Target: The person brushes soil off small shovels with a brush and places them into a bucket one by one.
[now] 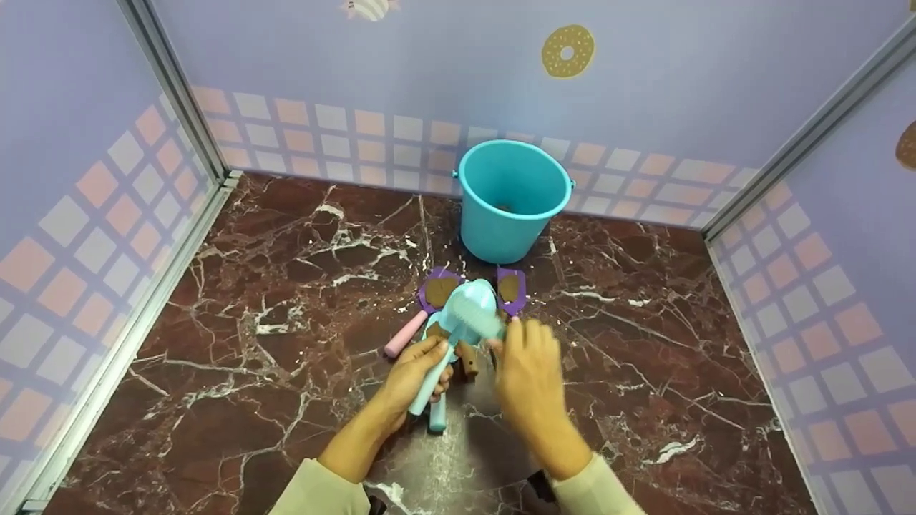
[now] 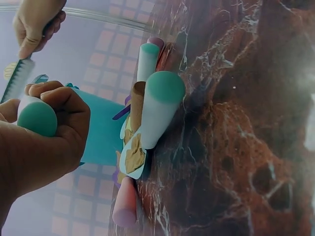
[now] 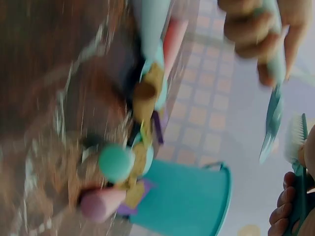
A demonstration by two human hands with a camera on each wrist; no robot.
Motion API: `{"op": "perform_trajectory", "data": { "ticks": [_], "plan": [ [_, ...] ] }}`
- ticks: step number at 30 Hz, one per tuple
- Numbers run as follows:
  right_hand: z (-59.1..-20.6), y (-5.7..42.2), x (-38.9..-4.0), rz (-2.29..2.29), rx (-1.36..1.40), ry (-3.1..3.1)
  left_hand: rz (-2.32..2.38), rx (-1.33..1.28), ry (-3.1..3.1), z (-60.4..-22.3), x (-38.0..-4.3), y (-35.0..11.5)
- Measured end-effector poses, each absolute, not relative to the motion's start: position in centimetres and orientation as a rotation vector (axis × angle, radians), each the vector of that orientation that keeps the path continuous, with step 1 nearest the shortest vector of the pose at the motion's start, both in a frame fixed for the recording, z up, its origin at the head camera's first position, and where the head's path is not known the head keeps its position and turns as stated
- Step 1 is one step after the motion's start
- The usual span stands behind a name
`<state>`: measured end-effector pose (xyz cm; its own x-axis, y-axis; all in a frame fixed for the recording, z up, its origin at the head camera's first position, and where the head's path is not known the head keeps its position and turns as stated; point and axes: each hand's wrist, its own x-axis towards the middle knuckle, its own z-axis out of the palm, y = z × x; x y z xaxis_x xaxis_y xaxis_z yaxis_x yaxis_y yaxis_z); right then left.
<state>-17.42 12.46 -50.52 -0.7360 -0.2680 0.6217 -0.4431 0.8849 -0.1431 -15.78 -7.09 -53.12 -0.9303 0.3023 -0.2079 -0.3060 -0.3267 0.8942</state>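
In the head view my left hand grips the pale teal handle of a small toy shovel, tilted up and away from me. Its teal blade shows edge-on in the right wrist view, above the floor. My right hand holds a brush with pale bristles and a dark green back. In the head view the blurred brush overlaps the shovel's blade. Below the hands lie a light blue scoop, a brown cylinder and another teal-handled tool. Parts of these are hidden behind the hands.
A turquoise bucket stands behind the tools, near the back wall. Pink-handled tools with purple heads lie around the scoop, brown clay-like material on them. Pale crumbs dot the marbled floor. Patterned panels enclose three sides.
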Motion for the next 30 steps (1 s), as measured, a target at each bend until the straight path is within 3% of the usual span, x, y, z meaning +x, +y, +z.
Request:
{"op": "perform_trajectory", "data": {
  "ticks": [8, 20, 30],
  "plan": [
    [-51.4, 11.1, -16.7, 0.324, 0.622, -2.365, 2.284, -0.05, 1.569, -53.0, -15.6, -7.0],
    [-50.7, 14.5, -19.9, 0.416, 0.366, -2.426, 2.236, 0.082, 1.666, -53.0, -15.6, -6.8],
    [-50.6, 12.1, -16.8, 0.477, 0.6, -2.425, 2.282, -0.029, 1.631, -52.6, -16.0, -6.3]
  ]
}}
